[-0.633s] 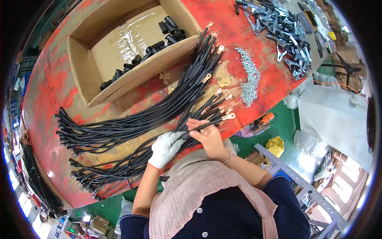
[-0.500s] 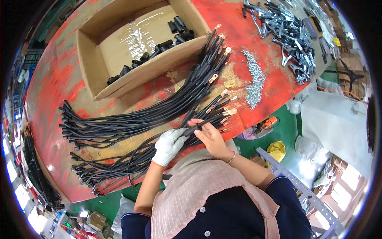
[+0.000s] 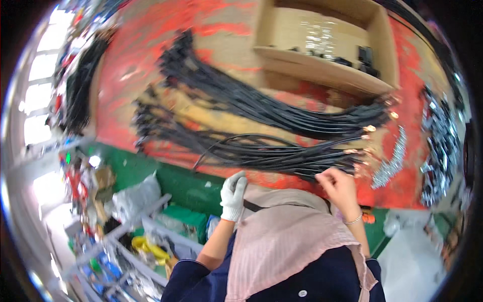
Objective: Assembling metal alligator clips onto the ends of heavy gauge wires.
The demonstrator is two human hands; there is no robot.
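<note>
My left hand [image 3: 233,197], in a white glove, is off the table's front edge with its fingers curled in; nothing shows in them. My bare right hand [image 3: 341,190] is at the front edge, fingers bent together beside the near bundle of black cables [image 3: 282,155]. Whether its fingertips pinch a cable is blurred. Copper lugs [image 3: 356,151] end the near bundle on the right. Behind it lies a second bundle of black cables [image 3: 271,108], its copper lugs [image 3: 370,129] also at the right.
A cardboard box [image 3: 322,68] with black sleeves stands behind the cables. Small silvery pieces [image 3: 391,163] lie to the right, and metal clamps [image 3: 436,151] are heaped beyond. More black cables [image 3: 83,85] hang at the table's left end. Shelving [image 3: 136,236] stands at lower left.
The view has swung left. My hands have come apart: the left has left the cables for the front edge, and the black sleeve-like piece between them no longer shows.
</note>
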